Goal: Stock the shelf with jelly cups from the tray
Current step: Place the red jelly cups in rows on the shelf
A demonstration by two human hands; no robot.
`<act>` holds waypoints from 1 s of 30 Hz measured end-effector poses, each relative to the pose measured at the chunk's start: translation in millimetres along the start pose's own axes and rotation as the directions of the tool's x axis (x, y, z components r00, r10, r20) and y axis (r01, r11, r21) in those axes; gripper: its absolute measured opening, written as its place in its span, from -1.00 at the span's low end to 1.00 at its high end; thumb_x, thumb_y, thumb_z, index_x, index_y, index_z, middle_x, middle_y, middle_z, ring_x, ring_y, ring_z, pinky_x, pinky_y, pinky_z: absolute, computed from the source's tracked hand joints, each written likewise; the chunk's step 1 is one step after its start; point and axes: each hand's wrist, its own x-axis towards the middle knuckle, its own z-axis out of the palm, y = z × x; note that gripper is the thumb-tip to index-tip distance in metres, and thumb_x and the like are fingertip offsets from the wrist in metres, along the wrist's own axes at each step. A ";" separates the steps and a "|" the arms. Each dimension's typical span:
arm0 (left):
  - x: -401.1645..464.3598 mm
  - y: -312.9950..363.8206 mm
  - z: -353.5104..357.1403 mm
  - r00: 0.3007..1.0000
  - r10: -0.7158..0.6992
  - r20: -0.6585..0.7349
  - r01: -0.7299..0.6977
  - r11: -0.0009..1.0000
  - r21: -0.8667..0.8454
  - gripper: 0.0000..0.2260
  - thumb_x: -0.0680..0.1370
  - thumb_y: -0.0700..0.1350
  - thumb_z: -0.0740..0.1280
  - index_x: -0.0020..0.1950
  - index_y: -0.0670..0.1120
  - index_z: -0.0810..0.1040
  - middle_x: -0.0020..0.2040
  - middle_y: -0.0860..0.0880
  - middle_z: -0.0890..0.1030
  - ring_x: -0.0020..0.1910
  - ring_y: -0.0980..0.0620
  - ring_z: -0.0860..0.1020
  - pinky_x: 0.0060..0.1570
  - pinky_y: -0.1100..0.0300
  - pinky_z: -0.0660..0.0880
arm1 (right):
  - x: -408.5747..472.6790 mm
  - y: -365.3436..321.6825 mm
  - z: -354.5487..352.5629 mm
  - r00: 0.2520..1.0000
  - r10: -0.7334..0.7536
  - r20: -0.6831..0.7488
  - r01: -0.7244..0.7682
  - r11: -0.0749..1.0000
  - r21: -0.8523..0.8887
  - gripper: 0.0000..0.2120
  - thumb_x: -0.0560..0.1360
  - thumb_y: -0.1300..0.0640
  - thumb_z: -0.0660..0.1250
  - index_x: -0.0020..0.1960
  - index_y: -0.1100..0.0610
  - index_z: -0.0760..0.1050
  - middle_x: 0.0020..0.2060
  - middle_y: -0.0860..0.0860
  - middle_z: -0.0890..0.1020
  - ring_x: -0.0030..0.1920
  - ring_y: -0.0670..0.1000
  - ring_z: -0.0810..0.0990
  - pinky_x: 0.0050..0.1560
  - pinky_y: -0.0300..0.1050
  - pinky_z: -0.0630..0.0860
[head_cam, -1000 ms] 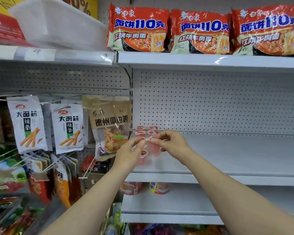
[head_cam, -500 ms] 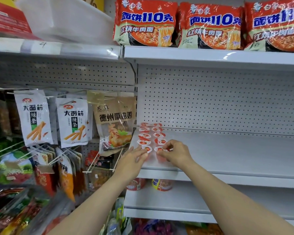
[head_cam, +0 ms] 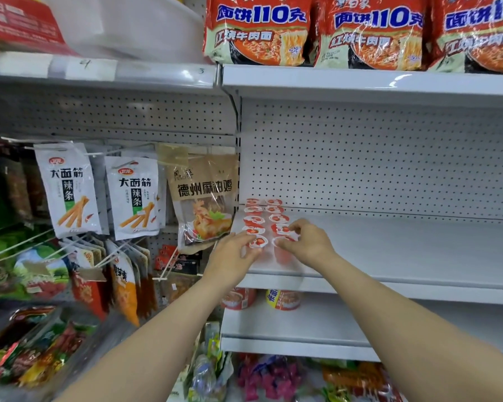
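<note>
Both hands are up at the left end of the white shelf [head_cam: 404,250], right where the jelly cups [head_cam: 263,220] sit. The cups are lined up in two columns running from the hands back toward the pegboard wall [head_cam: 375,158], red and white lids facing up, each one touching or just beside the next.

The left hand [head_cam: 233,253] lies over the front cup of the left column [head_cam: 257,242], fingers stretched forward and resting on its lid. Honestly can't tell if it's pinching the cup or only touching it, the fingers look mostly straight. The right hand [head_cam: 307,242] is at the front cup of the right column [head_cam: 283,242], fingers curled down around its rim, so that one looks like a real grip.

Out past the left hand there are hanging snack bags: two white spicy strip packs [head_cam: 99,192] and a brown chicken bag [head_cam: 204,198] that hangs just beside the cups, at the shelf's edge. Above both hands, the top shelf carries red instant noodle packs [head_cam: 366,30], and further left up there is a white plastic bin [head_cam: 145,27], pretty blurry. Under the hands, on the next shelf down, two noodle tubs [head_cam: 259,298] peek out. Below the forearms it's a mess of mixed colourful packets [head_cam: 267,375], too blurred to read.
</note>
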 end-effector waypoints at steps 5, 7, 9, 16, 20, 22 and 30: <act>3.6 -6.5 -38.9 0.987 0.033 -0.159 -0.010 0.989 0.145 -0.52 0.43 -0.08 0.50 0.34 0.07 0.52 0.25 0.06 0.59 0.25 0.01 0.51 0.27 -0.04 0.47 | -2.7 -49.5 -10.8 0.966 -0.257 -0.018 0.247 0.944 -0.219 -0.43 0.45 -0.12 0.47 0.37 0.05 0.42 0.28 0.09 0.52 0.28 0.12 0.49 0.20 -0.04 0.45; -1.0 -8.8 -60.0 0.971 0.029 -0.236 0.024 0.976 0.217 -0.53 0.43 -0.09 0.50 0.32 0.03 0.53 0.19 -0.02 0.62 0.20 -0.07 0.53 0.18 -0.01 0.50 | -7.3 -75.0 -5.8 0.942 -0.336 -0.008 0.324 0.914 -0.244 -0.46 0.48 -0.13 0.42 0.39 0.04 0.42 0.29 0.09 0.52 0.30 0.13 0.48 0.22 -0.02 0.45; -5.1 -11.4 -80.4 0.960 0.026 -0.279 0.052 0.962 0.268 -0.55 0.46 -0.07 0.47 0.34 0.02 0.51 0.20 -0.06 0.60 0.23 -0.14 0.49 0.16 0.00 0.49 | -10.0 -96.0 0.4 0.926 -0.377 -0.004 0.365 0.897 -0.249 -0.50 0.52 -0.17 0.36 0.37 0.04 0.44 0.27 0.08 0.53 0.28 0.14 0.49 0.20 -0.02 0.45; -39.0 -58.9 -152.1 0.933 -0.024 -0.358 0.151 0.932 0.330 -0.56 0.50 0.02 0.42 0.37 0.00 0.50 0.27 -0.06 0.59 0.26 -0.13 0.52 0.20 -0.07 0.51 | -26.9 -162.6 48.8 0.886 -0.455 0.092 0.464 0.864 -0.196 -0.48 0.55 -0.23 0.27 0.39 0.04 0.41 0.27 0.07 0.51 0.27 0.14 0.50 0.19 0.01 0.48; -74.1 -90.6 -178.7 0.924 -0.069 -0.376 0.213 0.909 0.357 -0.53 0.49 0.01 0.43 0.39 0.01 0.49 0.30 -0.07 0.57 0.23 -0.12 0.54 0.18 -0.07 0.52 | -44.3 -190.5 86.2 0.857 -0.492 0.157 0.513 0.843 -0.161 -0.44 0.55 -0.23 0.27 0.42 0.08 0.39 0.32 0.11 0.50 0.33 0.17 0.46 0.22 0.01 0.45; -92.6 -108.5 -188.6 0.920 -0.113 -0.375 0.257 0.898 0.358 -0.54 0.49 0.02 0.42 0.37 -0.02 0.50 0.29 -0.08 0.57 0.28 -0.14 0.49 0.20 -0.08 0.50 | -55.7 -202.1 106.9 0.838 -0.515 0.180 0.539 0.831 -0.139 -0.46 0.56 -0.22 0.28 0.41 0.08 0.39 0.33 0.11 0.50 0.34 0.16 0.45 0.23 0.01 0.44; -171.2 -198.2 -193.6 0.906 -0.293 -0.307 0.398 0.836 0.377 -0.62 0.42 0.07 0.40 0.20 -0.02 0.57 0.11 -0.14 0.64 0.12 -0.23 0.57 0.04 -0.10 0.55 | -99.4 -219.4 213.9 0.787 -0.497 0.366 0.562 0.821 -0.094 -0.47 0.57 -0.19 0.29 0.41 0.10 0.40 0.30 0.13 0.53 0.27 0.19 0.51 0.15 0.03 0.48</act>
